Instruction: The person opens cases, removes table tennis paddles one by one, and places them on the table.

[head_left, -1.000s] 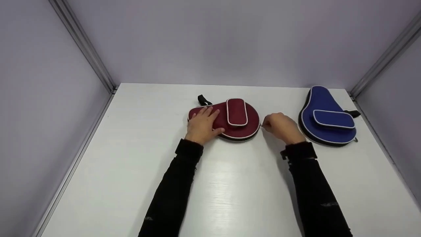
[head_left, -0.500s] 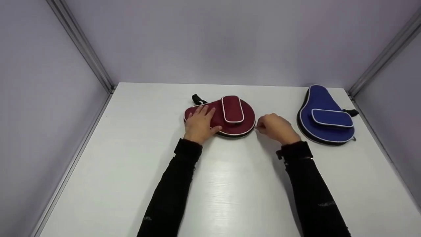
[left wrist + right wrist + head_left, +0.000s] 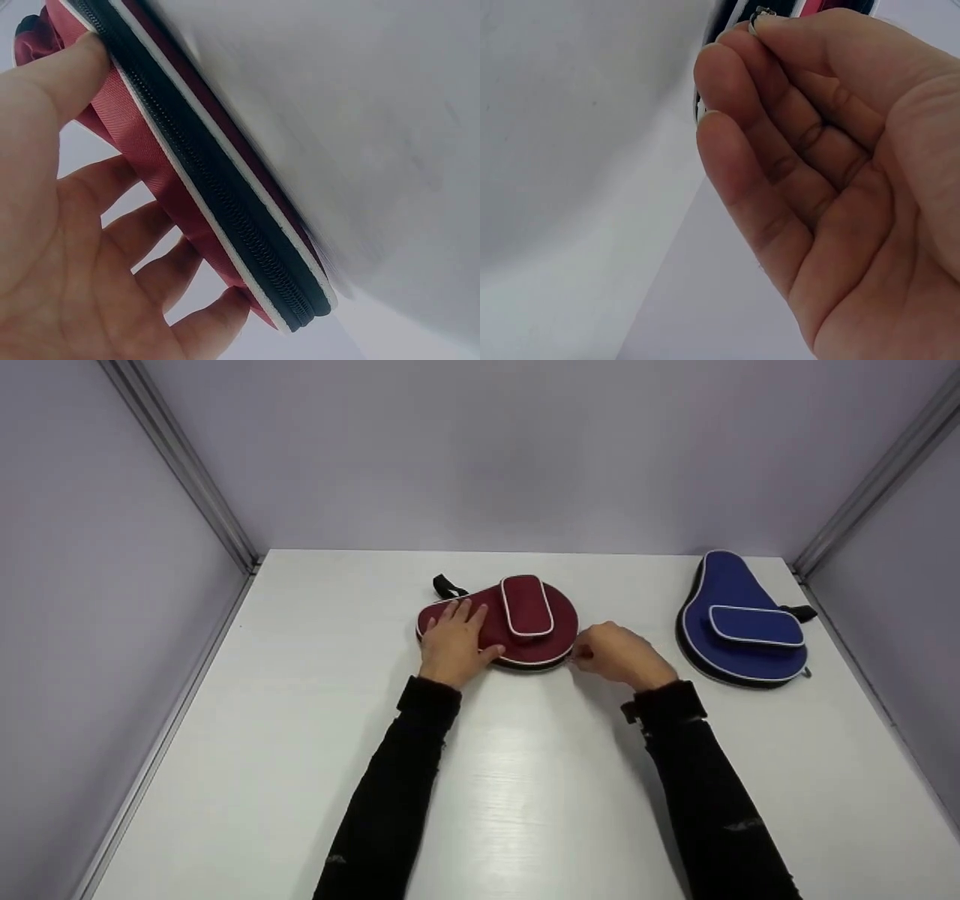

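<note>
The red case (image 3: 495,622) lies flat on the white table (image 3: 495,780), left of the blue case (image 3: 739,592) and well apart from it. Its long axis runs left to right: narrow end at left, round end at right. The left hand (image 3: 454,652) rests on the narrow half, fingers extended and spread over the top, thumb along the near edge; it is not clamped. The right hand (image 3: 619,652) is at the right near edge of the round end, thumb and forefinger together on the metal zipper pull (image 3: 763,11). Governing relation: the case body lies to the left of this pinch, and the zipper (image 3: 236,214) follows the near side wall leftward toward the left thumb. The right hand is therefore nearer the pull; the left hand is nearer the narrow end. Zipper teeth appear meshed where the left wrist view shows them.
</note>
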A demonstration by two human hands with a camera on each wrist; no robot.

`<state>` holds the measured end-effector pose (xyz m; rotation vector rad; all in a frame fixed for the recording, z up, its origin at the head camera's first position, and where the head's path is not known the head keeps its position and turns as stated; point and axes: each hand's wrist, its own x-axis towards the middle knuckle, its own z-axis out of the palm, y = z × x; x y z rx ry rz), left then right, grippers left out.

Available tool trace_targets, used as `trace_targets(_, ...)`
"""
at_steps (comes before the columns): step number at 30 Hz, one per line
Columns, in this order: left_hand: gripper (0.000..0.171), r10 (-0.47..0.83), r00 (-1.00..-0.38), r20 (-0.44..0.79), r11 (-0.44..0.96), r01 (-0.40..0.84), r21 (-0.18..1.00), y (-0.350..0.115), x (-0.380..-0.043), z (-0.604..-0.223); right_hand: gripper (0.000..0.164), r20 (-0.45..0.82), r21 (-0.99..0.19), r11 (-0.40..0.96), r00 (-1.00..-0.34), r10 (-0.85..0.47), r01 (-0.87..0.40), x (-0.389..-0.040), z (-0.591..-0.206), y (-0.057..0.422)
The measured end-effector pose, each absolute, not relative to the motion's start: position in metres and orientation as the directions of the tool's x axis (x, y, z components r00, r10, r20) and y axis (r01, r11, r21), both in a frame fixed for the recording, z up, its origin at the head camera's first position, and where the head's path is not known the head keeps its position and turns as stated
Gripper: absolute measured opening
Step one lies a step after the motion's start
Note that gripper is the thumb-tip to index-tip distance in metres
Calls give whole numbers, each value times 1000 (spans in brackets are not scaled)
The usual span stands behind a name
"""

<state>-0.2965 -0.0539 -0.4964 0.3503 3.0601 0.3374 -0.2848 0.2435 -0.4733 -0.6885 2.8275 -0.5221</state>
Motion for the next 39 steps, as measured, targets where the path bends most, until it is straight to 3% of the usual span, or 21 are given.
trace_targets(6,89,220,-975,-20,955,211,207,-57,-295,-497,34,-105,-383,810,-851,-515,-443,-284,-474,232)
trace_targets(13,88,230,-973,9,949,226,222,-55,-295,-496,26,-97,-361,809,-845,-526,-463,-281,-475,219)
trace_targets(16,90,237,-970,58,948,244,205,-57,-309,-516,17,-89,-351,809,-843,-530,-472,-280,-478,213)
trace_targets(20,92,235,-968,92,950,249,190,-58,-321,-535,9,-55,-327,823,-860,-507,-464,-278,-481,207)
trace_targets(26,92,234,-967,104,932,253,259,-54,-323,-539,7,-9,-270,871,-904,-428,-410,-278,-481,207)
trace_targets(39,88,325,-946,-6,925,316,209,-52,-318,-525,8,19,-278,907,-946,-323,-315,-286,-483,230)
